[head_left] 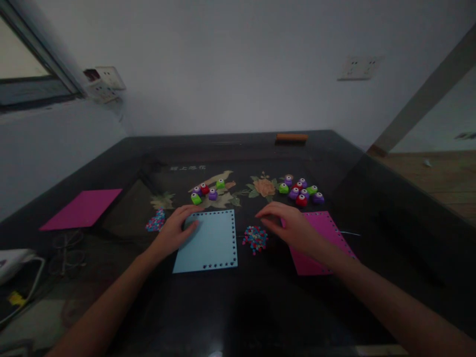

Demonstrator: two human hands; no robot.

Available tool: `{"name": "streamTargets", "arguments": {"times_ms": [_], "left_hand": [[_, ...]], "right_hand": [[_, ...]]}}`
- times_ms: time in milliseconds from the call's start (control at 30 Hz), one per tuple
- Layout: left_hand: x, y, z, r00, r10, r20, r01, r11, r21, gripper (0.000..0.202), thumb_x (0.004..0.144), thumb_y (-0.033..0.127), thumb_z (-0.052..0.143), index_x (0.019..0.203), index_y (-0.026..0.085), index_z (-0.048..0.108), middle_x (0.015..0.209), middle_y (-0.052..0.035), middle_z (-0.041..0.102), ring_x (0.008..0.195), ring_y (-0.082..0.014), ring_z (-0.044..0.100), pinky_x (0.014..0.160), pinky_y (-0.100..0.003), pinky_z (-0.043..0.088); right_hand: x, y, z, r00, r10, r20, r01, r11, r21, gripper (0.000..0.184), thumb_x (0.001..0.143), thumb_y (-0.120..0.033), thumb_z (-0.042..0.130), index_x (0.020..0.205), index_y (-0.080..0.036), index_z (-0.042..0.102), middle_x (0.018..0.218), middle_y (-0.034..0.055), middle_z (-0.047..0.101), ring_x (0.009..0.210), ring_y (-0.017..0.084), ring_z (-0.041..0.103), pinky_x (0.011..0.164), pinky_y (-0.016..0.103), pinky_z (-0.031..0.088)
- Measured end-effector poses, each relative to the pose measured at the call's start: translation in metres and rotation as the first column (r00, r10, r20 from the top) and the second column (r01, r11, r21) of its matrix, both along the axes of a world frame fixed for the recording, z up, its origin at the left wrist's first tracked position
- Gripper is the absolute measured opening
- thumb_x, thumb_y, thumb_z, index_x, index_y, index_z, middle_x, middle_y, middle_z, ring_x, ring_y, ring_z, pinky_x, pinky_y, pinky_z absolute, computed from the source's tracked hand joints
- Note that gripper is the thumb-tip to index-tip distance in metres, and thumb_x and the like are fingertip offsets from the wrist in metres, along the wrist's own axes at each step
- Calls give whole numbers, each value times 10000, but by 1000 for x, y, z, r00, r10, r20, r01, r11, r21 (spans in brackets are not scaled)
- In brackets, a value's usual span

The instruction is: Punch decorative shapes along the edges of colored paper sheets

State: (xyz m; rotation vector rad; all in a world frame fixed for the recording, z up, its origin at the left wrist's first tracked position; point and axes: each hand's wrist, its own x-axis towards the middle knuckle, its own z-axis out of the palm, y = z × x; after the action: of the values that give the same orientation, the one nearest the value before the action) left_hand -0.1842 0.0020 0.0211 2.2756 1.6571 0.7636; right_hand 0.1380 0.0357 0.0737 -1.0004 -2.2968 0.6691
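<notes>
A light blue sheet [213, 243] lies on the dark table, with a row of small dark marks along its top, right and part of its bottom edge. My left hand [177, 229] rests on its upper left side, thumb and fingers spread. Just right of the sheet is a pile of tiny red, blue and white beads [255, 238]. Above and right of that pile hovers my right hand [288, 225], thumb and index fingertips brought together; anything between them is too small to make out. Under the right wrist lies a pink sheet [320, 225] with similar edge marks, partly covered.
Red, green and purple pieces with white eye-like tops stand in a left group [212, 194] and a right group [301, 200]. Another bead pile [156, 220] lies left of my left hand. Further left are a plain pink sheet [84, 208] and cables [66, 253]. A brown bar [292, 138] sits at the back.
</notes>
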Motion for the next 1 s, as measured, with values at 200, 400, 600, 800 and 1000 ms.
{"name": "streamTargets", "arguments": {"times_ms": [200,400,600,800,1000], "left_hand": [[-5,-2,-4,998,-23,-54,20,998,-62,505,866,428,545,1317,214,463,1321,-122,500,1236,-287,462,1024,-502,390],[-14,1,-10,990,-12,-142,3,998,-69,634,807,482,614,1348,198,445,1299,-142,485,1205,-309,460,1011,-511,390],[-18,3,-14,978,-5,-208,-3,999,-38,653,799,537,603,1340,199,464,1226,-133,494,1141,-307,481,972,-481,425],[-16,2,-11,977,-21,-212,14,999,-33,565,804,500,614,1271,198,518,1200,-128,491,1130,-305,477,962,-469,426],[-15,2,-11,983,-12,-181,5,999,-43,559,786,467,648,1242,173,515,1166,-123,486,1111,-300,461,956,-471,410]], "right_hand": [[-67,24,-21,906,64,419,-121,986,111,377,813,-335,655,1126,-128,625,1124,153,613,1063,290,563,833,399,493],[-83,32,-39,874,4,487,-114,974,196,586,748,-465,695,1183,-84,600,1156,187,574,1075,330,527,834,427,490],[-81,28,-36,870,3,493,-102,979,174,535,755,-425,700,1180,-113,607,1143,163,585,1051,319,537,826,434,506],[-82,26,-30,876,-1,482,-83,985,153,478,735,-380,731,1135,-148,608,1128,129,592,1040,301,552,808,416,516],[-82,26,-32,903,-8,431,-49,991,122,447,705,-339,761,1059,-147,567,1121,113,577,1023,270,562,769,372,514]]}}
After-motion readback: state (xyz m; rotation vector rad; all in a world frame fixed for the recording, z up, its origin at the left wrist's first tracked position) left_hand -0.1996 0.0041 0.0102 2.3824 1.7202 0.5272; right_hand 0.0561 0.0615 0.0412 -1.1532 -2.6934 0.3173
